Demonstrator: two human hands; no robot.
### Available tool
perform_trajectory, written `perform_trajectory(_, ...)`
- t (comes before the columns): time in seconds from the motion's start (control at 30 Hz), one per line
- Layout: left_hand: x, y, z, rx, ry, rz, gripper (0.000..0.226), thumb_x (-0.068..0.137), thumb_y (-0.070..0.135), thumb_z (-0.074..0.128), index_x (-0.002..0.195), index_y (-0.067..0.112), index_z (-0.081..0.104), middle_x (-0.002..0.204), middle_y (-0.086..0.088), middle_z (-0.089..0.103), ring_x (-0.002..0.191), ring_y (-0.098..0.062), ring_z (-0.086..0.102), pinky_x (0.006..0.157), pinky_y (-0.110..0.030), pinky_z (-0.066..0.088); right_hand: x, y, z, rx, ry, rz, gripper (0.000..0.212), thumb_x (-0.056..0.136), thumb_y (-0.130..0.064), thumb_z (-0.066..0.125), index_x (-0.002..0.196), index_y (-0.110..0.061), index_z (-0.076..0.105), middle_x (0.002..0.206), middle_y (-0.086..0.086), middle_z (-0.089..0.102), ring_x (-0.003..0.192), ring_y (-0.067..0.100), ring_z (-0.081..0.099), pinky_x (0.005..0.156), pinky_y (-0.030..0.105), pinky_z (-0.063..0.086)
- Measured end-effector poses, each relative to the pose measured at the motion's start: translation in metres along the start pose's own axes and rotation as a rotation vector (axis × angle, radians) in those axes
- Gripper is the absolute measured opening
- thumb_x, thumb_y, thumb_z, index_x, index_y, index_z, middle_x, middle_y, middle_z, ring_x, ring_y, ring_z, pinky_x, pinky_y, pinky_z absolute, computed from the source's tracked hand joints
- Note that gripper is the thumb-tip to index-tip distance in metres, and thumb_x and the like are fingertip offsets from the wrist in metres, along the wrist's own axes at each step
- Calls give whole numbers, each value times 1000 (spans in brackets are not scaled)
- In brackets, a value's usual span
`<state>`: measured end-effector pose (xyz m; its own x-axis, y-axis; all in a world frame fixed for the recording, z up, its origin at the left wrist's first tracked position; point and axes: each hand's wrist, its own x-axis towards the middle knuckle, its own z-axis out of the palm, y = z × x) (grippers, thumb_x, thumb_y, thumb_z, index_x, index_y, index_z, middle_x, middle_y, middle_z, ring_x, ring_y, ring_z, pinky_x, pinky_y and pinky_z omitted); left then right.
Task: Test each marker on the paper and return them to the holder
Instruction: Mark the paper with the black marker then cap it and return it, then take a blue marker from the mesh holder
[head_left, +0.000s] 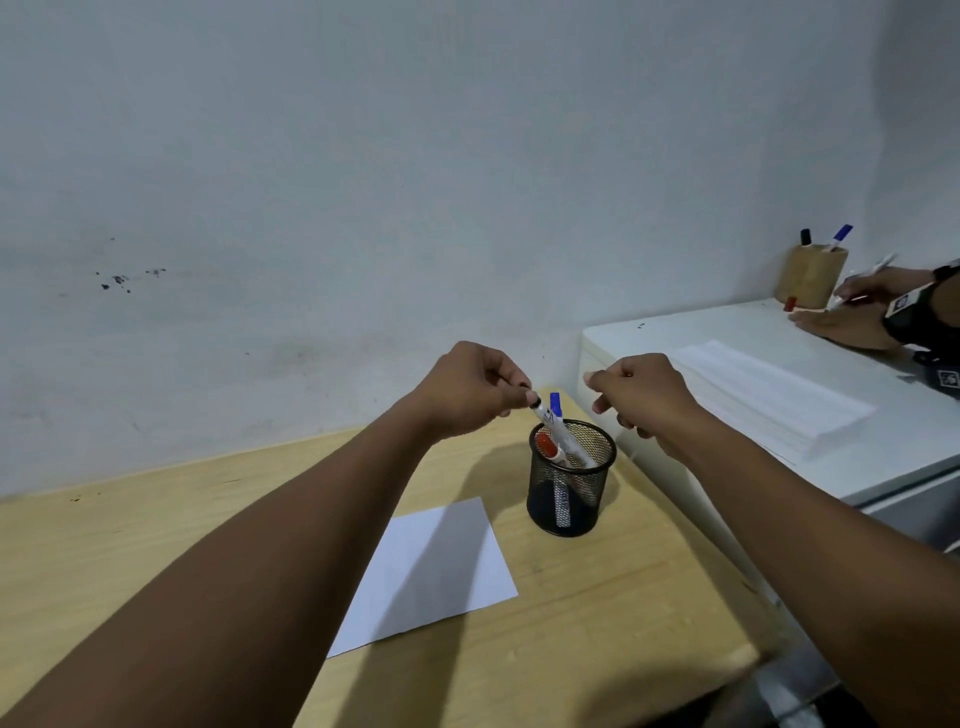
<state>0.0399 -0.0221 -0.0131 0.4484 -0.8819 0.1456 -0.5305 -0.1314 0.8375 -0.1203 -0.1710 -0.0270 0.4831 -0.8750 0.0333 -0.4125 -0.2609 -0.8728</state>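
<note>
Black-capped marker (543, 415) leaning out of the black mesh holder (570, 486), top end being pinched between thumb and fingertips of the left hand (475, 387), lower part of the barrel resting inside the cup. Sharing the same holder: a blue-capped marker (556, 405) standing taller at the far side and a red-capped marker (546, 446) sitting lower, just beside the pinched one. Hovering close to the right of the holder, the right hand (647, 397), fingers curled loosely, touching nothing visible; hard telling whether anything is hidden inside it. Lying flat on the light wooden desk (156, 530), just in front and left of the holder, a blank white sheet of paper (434, 569), partly shaded by the left forearm. Standing against the right edge of the desk, a white cabinet (675, 338) carrying a stack of white paper (769, 395). Farther back on it, a wooden cup (810, 278) holding two more markers, and another person's hand (852, 322) gripping a pen beside it. Behind everything, a pale grey wall (363, 156) showing some dark specks.
</note>
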Motion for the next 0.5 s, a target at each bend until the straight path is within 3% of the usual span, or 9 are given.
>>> perform_trajectory(0.13,7,-1,15,165,-76,5,15,83,26,82,86,11,79,82,-7,79,73,-14,64,71,-29,50,3,-1,5,-19,11,-28,31,90,-27,69,93,3,74,85,9,81,53,11,49,48,24,34)
perform_trajectory(0.23,12,3,23,139,-37,-18,21,89,38,70,87,19,80,104,-5,78,102,-20,68,90,-35,52,5,1,7,-27,10,-42,29,90,-26,69,93,2,76,89,9,81,57,9,51,52,24,34)
perform_trajectory(0.33,19,4,29,169,1,-37,32,99,23,54,123,16,72,132,-8,67,124,-23,58,97,-30,42,6,5,10,-14,4,-36,27,90,-23,68,94,2,76,92,9,81,62,7,54,53,24,35)
perform_trajectory(0.43,24,-1,36,247,-83,-39,36,98,14,55,132,16,67,131,-12,69,121,-26,63,95,-29,47,7,7,12,1,-6,-27,20,89,-20,67,89,-2,76,93,8,80,62,9,53,54,24,35)
perform_trajectory(0.5,26,-2,40,274,-83,-26,28,94,18,66,122,17,70,114,-10,77,104,-24,68,80,-25,51,7,7,12,11,-17,-27,16,88,-18,67,87,-4,76,93,8,79,63,9,52,55,25,35)
